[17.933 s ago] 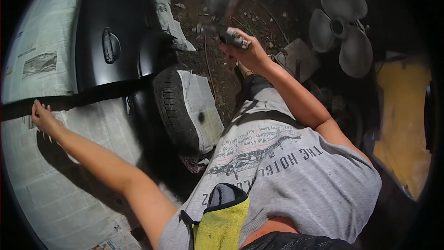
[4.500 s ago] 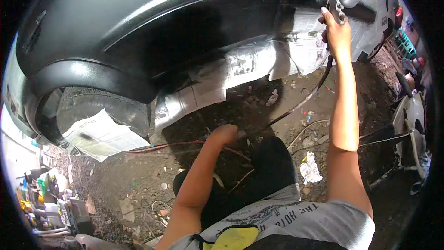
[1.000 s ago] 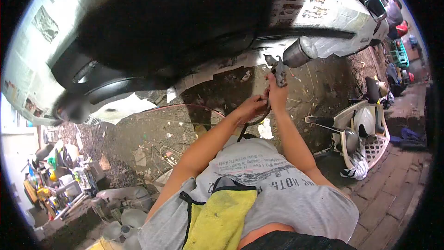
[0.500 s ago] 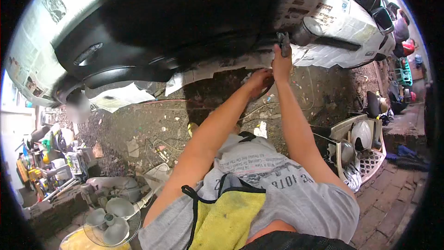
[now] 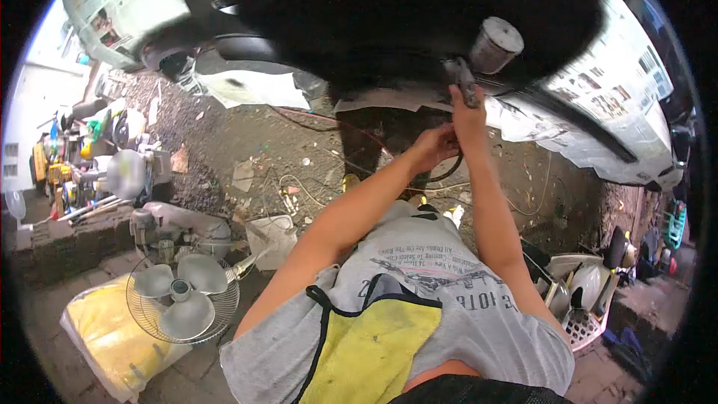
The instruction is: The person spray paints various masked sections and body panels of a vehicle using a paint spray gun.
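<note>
My right hand (image 5: 469, 114) is wrapped round the handle of a spray gun (image 5: 464, 81), which carries a paint-spattered grey cup (image 5: 497, 46). The gun faces a glossy black car body panel (image 5: 359, 22), close in front of it. Just below, my left hand (image 5: 435, 147) has its fingers curled at the dark air hose (image 5: 450, 170) that hangs under the gun. Newspaper masking (image 5: 598, 97) covers the car to the right, and paler sheets (image 5: 250, 90) hang along its lower edge at the left.
A fan with a wire guard (image 5: 182, 295) and a yellow wrapped bundle (image 5: 112, 329) stand at lower left. Tools and bottles (image 5: 97, 157) crowd the left side. Thin hoses (image 5: 299, 187) cross the dirt ground (image 5: 224, 150). A white crate (image 5: 583, 325) holds items at right.
My view has turned, so the car panel sits higher and the fan shows more fully. The spray gun stays in my right hand and now faces a darker stretch of panel.
</note>
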`<action>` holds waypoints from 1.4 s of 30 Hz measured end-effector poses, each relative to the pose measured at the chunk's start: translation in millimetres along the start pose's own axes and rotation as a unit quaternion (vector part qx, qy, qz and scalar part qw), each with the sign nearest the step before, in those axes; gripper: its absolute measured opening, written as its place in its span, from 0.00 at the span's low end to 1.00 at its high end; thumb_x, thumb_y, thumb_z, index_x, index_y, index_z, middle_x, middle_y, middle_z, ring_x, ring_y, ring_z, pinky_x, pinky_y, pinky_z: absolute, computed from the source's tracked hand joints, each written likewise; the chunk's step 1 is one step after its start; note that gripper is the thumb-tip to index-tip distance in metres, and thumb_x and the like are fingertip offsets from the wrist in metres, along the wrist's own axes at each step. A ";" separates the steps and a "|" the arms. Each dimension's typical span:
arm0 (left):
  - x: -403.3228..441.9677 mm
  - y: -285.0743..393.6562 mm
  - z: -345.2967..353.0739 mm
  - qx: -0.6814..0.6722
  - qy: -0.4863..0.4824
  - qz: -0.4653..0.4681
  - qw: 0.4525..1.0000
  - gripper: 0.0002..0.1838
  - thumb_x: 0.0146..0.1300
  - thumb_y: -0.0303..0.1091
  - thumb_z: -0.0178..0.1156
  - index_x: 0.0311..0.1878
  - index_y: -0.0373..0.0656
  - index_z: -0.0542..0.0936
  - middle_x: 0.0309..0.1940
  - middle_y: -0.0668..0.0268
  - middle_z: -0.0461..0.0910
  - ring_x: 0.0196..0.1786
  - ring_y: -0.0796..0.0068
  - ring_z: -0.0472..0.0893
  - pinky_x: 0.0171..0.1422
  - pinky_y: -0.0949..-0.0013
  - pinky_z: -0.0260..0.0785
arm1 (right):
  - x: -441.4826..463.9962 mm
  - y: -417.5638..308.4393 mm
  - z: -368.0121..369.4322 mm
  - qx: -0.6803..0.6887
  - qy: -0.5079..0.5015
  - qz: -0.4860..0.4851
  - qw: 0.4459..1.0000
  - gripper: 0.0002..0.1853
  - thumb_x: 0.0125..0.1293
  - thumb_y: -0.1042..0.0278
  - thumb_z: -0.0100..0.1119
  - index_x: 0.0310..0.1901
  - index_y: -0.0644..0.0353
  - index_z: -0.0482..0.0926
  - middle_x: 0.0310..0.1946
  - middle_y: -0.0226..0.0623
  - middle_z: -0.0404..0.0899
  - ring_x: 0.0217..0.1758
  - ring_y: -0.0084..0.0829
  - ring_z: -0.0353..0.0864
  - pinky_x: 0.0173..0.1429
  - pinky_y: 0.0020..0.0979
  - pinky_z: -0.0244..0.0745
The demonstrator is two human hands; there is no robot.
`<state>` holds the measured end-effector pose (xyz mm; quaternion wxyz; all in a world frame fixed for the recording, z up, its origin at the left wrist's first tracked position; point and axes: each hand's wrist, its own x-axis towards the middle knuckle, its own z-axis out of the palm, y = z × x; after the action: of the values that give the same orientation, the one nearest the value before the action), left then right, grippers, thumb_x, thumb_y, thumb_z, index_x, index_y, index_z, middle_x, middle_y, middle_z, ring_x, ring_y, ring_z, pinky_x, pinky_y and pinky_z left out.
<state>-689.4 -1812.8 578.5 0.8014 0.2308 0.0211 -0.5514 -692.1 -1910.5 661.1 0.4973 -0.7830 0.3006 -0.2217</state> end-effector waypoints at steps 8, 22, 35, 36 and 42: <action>-125.3 99.3 -87.2 -0.040 0.104 0.107 0.988 0.18 0.79 0.41 0.43 0.58 0.41 0.77 0.52 0.62 0.81 0.55 0.66 0.81 0.63 0.59 0.73 | -55.2 -79.7 167.4 -0.015 -0.183 -0.044 0.982 0.30 0.66 0.43 0.66 0.56 0.61 0.74 0.43 0.56 0.85 0.50 0.55 0.84 0.52 0.43 0.75; -224.4 162.3 -161.1 -0.019 0.194 0.249 0.949 0.16 0.80 0.43 0.42 0.57 0.46 0.75 0.50 0.67 0.81 0.53 0.69 0.81 0.61 0.59 0.73 | -99.4 -151.8 296.3 0.035 -0.326 -0.082 0.941 0.31 0.66 0.43 0.67 0.60 0.58 0.74 0.38 0.59 0.85 0.46 0.59 0.85 0.47 0.48 0.77; -92.5 56.0 -67.5 0.081 0.085 0.068 0.991 0.26 0.78 0.46 0.47 0.69 0.37 0.69 0.61 0.57 0.78 0.62 0.64 0.78 0.69 0.59 0.71 | -25.2 -47.3 54.7 -0.038 -0.084 -0.044 0.995 0.28 0.66 0.44 0.66 0.55 0.57 0.74 0.35 0.48 0.84 0.37 0.47 0.82 0.45 0.41 0.74; -82.5 45.3 -60.4 0.085 0.077 0.051 0.992 0.26 0.79 0.46 0.46 0.69 0.37 0.70 0.61 0.57 0.78 0.63 0.63 0.78 0.69 0.59 0.71 | -22.6 -40.0 31.1 -0.025 -0.072 -0.035 0.996 0.28 0.66 0.44 0.67 0.55 0.58 0.74 0.36 0.47 0.84 0.38 0.46 0.82 0.45 0.41 0.74; -34.6 -8.4 -3.5 0.151 0.037 -0.017 0.988 0.25 0.79 0.46 0.47 0.69 0.38 0.70 0.62 0.56 0.77 0.63 0.61 0.78 0.69 0.59 0.71 | -6.7 14.0 -89.8 -0.004 0.067 0.023 0.998 0.32 0.65 0.43 0.69 0.57 0.63 0.75 0.38 0.46 0.85 0.42 0.40 0.83 0.49 0.39 0.74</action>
<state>-709.7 -1783.6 582.5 0.7462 0.3692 -0.0293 -0.5532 -758.4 -1968.4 684.6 0.4783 -0.7612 0.3517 -0.2610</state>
